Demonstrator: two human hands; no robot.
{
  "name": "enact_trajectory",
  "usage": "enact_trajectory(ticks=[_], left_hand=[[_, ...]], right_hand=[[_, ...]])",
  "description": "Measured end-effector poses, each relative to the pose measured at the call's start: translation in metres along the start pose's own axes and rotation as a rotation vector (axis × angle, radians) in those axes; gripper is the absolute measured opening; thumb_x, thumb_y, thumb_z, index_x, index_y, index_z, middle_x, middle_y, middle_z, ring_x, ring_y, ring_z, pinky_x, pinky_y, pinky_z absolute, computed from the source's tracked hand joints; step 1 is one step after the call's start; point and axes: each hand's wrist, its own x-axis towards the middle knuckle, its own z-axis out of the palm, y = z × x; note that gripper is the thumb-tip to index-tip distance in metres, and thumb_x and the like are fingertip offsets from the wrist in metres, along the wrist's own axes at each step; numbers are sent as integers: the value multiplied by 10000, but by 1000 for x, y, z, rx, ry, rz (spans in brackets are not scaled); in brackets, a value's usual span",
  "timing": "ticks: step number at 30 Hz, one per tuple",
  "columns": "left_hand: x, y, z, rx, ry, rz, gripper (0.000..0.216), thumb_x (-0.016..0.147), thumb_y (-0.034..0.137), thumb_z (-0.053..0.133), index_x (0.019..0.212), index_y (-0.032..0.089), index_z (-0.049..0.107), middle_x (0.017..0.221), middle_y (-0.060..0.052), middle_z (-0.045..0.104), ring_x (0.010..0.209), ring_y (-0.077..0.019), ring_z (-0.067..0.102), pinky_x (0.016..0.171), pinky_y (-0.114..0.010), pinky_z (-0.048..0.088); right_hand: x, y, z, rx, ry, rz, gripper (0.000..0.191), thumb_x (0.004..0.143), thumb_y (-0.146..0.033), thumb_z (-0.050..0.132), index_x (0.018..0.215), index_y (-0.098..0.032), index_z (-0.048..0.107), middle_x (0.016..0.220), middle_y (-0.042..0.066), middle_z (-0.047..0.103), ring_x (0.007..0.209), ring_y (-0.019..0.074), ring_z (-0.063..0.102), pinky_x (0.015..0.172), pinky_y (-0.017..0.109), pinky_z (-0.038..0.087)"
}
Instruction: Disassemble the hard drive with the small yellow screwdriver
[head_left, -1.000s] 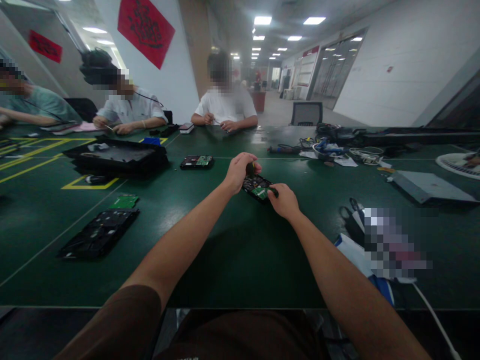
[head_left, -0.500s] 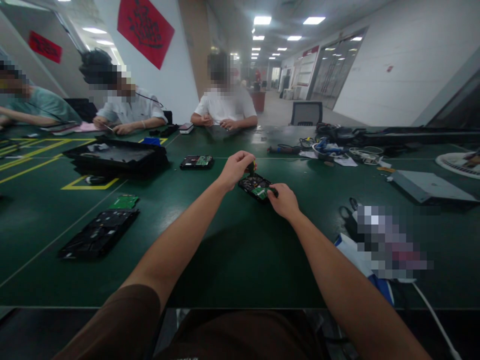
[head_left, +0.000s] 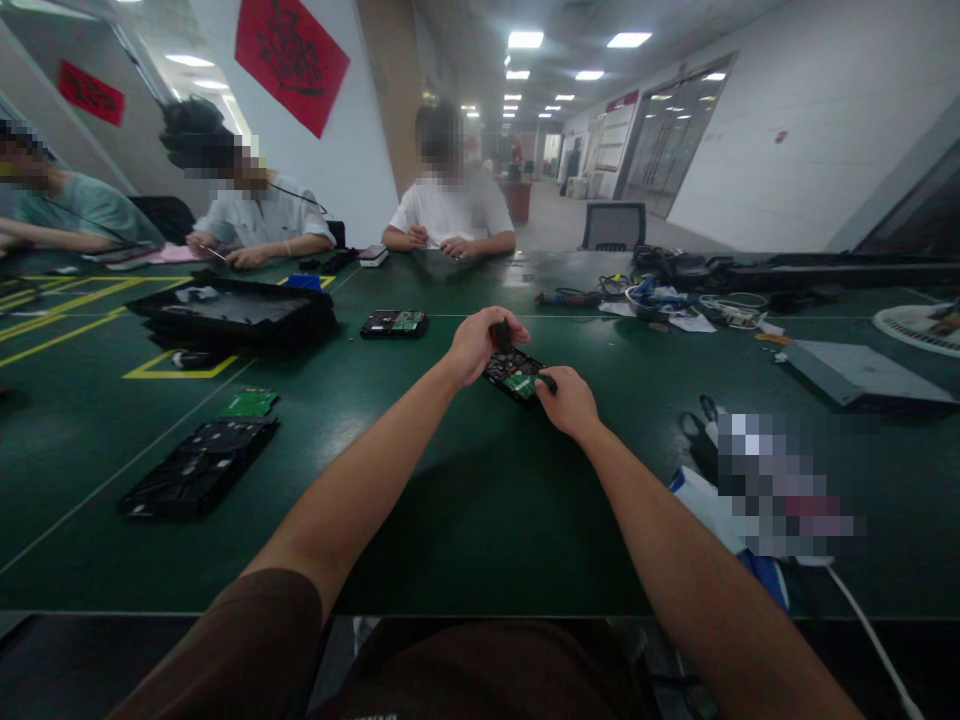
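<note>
A black hard drive [head_left: 516,375] with a green circuit board lies on the green table [head_left: 465,480] in front of me. My left hand [head_left: 477,343] is closed round a dark screwdriver handle [head_left: 499,333] held upright over the drive's far end. My right hand [head_left: 571,402] grips the drive's near right corner, fingers curled on its edge.
A second hard drive [head_left: 393,322] lies further back. A black tray [head_left: 232,313] and a black panel [head_left: 201,465] with a green board [head_left: 249,404] sit at the left. Cables and tools [head_left: 660,295] lie at the back right, a grey box [head_left: 862,375] at the right. Three people sit across the table.
My left hand rose slightly with the screwdriver, then came back down onto the drive. My right hand has stayed on the drive.
</note>
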Motion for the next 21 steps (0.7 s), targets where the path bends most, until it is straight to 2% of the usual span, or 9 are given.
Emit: enact_trajectory(ticks=[3, 6, 11, 15, 18, 21], left_hand=[[1, -4, 1, -79, 73, -27, 216, 906, 287, 505, 767, 184, 633, 708, -23, 614, 663, -151, 626, 735, -300, 541], [3, -6, 2, -17, 137, -36, 232, 950, 331, 548, 769, 195, 600, 687, 1, 571, 625, -129, 578, 700, -271, 515], [2, -6, 3, 79, 92, 8, 193, 940, 351, 665, 839, 195, 615, 787, -1, 632, 709, -124, 612, 729, -259, 504], [1, 2, -1, 342, 183, 52, 242, 899, 390, 748, 809, 191, 645, 784, -5, 650, 706, -121, 592, 680, -241, 470], [0, 9, -3, 456, 168, 53, 256, 885, 411, 751, 791, 187, 672, 795, -32, 695, 707, -137, 611, 628, -247, 454], [-1, 14, -3, 435, 154, 11, 220, 877, 392, 709, 804, 185, 691, 831, -64, 741, 750, -164, 660, 577, -244, 443]], right_hand=[[0, 1, 1, -6, 3, -11, 324, 1027, -348, 549, 1274, -211, 707, 1381, 126, 656, 1252, 264, 624, 1067, 405, 494], [0, 1, 1, -6, 1, -13, 331, 1029, -358, 545, 1277, -205, 703, 1385, 125, 656, 1248, 265, 628, 1071, 408, 494], [-1, -1, -2, -2, -3, -2, 334, 1029, -348, 543, 1278, -191, 700, 1386, 128, 656, 1248, 261, 632, 1080, 398, 490], [-1, -2, -2, -2, -7, 0, 340, 1031, -351, 538, 1289, -194, 693, 1394, 124, 652, 1253, 259, 627, 1080, 400, 489], [-1, -3, -3, 0, -13, 3, 343, 1032, -354, 533, 1292, -194, 692, 1401, 124, 647, 1253, 264, 624, 1077, 407, 490], [-2, -4, -5, 7, -20, 15, 345, 1032, -359, 535, 1295, -201, 693, 1401, 126, 645, 1251, 268, 624, 1072, 413, 492]])
